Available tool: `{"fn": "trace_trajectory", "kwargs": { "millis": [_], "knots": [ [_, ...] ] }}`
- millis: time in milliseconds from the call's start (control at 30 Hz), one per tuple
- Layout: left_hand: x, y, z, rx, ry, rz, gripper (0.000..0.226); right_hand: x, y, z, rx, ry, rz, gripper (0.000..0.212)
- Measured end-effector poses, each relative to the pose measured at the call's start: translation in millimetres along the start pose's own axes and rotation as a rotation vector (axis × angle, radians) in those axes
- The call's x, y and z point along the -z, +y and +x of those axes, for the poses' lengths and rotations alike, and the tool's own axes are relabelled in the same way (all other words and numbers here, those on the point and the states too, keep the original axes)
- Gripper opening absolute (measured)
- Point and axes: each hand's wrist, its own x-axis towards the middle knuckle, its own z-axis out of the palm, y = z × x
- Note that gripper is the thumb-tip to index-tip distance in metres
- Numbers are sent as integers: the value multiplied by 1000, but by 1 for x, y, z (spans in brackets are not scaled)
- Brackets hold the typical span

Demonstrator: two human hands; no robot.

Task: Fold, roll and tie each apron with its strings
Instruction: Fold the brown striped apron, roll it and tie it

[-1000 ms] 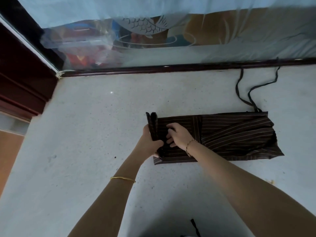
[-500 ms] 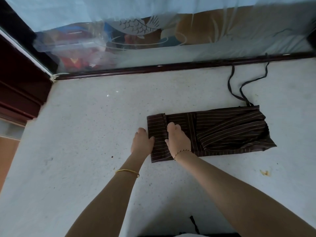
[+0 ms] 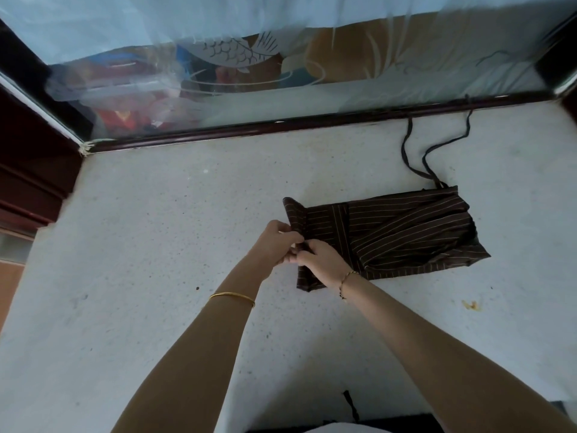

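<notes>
Cloth at the left end of the folded striped apron (image 3: 406, 232) is pinched by the left hand (image 3: 278, 242) and the right hand (image 3: 322, 261), fingers curled, raised into a small upright fold. The rest lies flat on the pale speckled counter (image 3: 156, 245); two dark strings (image 3: 406, 151) trail from its far right corner toward the glass panel (image 3: 343, 98)
</notes>
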Motion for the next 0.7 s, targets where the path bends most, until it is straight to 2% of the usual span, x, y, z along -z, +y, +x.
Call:
{"fn": "trace_trajectory", "kwargs": {
  "millis": [100, 167, 233, 300, 367, 433, 500, 567, 700],
  "knots": [
    [-7, 3, 1, -9, -37, 33, 28, 6, 5, -7, 13, 57, -33, 17],
    [-10, 2, 4, -104, 13, 178, 26, 14, 8, -11, 9, 149, -183, 5],
    [-11, 1, 8, -279, 150, 476, 32, 26, 11, -15, 0, 172, -293, 16],
    [-13, 1, 16, -443, 209, 790, 62, 41, 17, -21, -41, 119, -364, 24],
    [-19, 3, 23, -547, 101, 1027, 84, 56, 23, -30, -83, 52, -433, 27],
    [-31, 8, 27, -575, -87, 1169, 85, 73, 30, -40, -121, 0, -499, 24],
    [-47, 10, 27, -565, -309, 1192, 66, 91, 38, -53, -174, -33, -558, 14],
    [-67, 9, 20, -534, -474, 1199, 44, 110, 51, -70, -245, -40, -597, 22],
    [-100, -5, 14, -443, -597, 1103, 34, 130, 84, -106, -356, 37, -548, 31]
  ]
}}
